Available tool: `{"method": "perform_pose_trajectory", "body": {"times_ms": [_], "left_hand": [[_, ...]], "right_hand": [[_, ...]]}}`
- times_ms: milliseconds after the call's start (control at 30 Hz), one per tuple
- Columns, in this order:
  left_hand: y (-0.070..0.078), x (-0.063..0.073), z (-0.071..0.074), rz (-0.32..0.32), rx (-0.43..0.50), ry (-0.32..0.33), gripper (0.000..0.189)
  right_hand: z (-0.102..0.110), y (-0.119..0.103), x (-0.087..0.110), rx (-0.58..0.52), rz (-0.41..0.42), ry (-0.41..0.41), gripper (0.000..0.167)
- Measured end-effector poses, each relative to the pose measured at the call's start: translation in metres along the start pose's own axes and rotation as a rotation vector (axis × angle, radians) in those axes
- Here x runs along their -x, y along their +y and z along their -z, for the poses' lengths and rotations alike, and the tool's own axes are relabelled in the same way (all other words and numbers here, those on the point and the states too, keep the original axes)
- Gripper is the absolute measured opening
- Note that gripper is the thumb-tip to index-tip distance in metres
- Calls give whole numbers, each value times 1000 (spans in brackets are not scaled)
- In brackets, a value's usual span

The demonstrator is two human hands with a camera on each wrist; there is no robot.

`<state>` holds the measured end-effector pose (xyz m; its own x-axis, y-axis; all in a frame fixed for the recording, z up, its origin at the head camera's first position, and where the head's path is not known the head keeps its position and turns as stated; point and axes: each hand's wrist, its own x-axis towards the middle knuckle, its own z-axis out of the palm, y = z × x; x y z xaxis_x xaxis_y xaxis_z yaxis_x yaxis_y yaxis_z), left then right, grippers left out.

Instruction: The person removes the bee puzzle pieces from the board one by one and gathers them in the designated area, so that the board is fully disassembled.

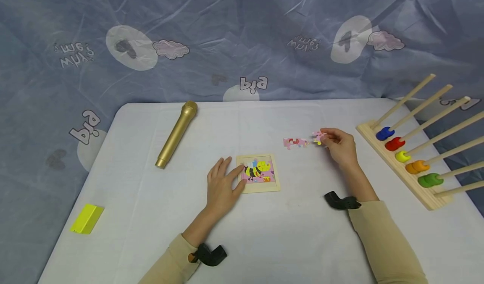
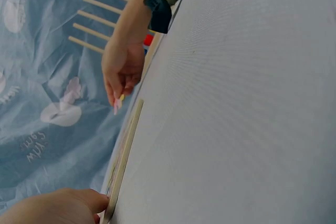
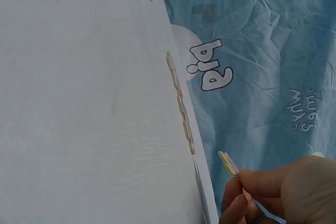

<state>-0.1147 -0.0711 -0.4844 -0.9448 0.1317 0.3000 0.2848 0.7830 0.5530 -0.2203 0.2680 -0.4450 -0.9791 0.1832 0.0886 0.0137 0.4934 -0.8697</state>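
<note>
Here the left hand [image 1: 221, 185] lies flat with fingers spread, pressing the bee puzzle board [image 1: 259, 173] so it stays put. The right hand [image 1: 340, 145] pinches a pink puzzle piece [image 1: 318, 137] just above the table [image 1: 264, 242], beside two more pieces [image 1: 295, 142].

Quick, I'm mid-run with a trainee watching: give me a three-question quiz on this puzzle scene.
1. True or false: the right hand pinches a puzzle piece.
2. What does the left hand touch?
A. gold microphone
B. puzzle board
C. yellow block
3. How many coloured rings sit on the peg rack?

Key: 1 true; 2 B; 3 five.
</note>
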Motion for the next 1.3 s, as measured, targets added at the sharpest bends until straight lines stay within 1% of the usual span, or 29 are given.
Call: {"method": "perform_pose_trajectory", "body": {"times_ms": [133, 233, 333, 533, 667, 833, 1067, 1300], "left_hand": [[0, 0, 0, 8, -4, -7, 39], [0, 0, 0, 6, -7, -5, 39], [0, 0, 0, 1, -10, 0, 38], [0, 0, 0, 11, -7, -13, 39], [0, -1, 0, 8, -5, -5, 39], [0, 0, 1, 1, -6, 8, 39], [1, 0, 1, -4, -4, 12, 38], [1, 0, 0, -4, -6, 13, 38]], "right_hand": [[-1, 2, 1, 48, -3, -41, 27], [-2, 3, 2, 92, 12, -62, 27], [-4, 4, 3, 138, 38, -59, 27], [-7, 6, 5, 234, 72, -53, 26], [-7, 5, 6, 277, 98, -43, 26], [-9, 6, 6, 305, 137, -23, 25], [-11, 8, 6, 339, 150, -4, 24], [-11, 7, 7, 338, 155, 6, 23]]}}
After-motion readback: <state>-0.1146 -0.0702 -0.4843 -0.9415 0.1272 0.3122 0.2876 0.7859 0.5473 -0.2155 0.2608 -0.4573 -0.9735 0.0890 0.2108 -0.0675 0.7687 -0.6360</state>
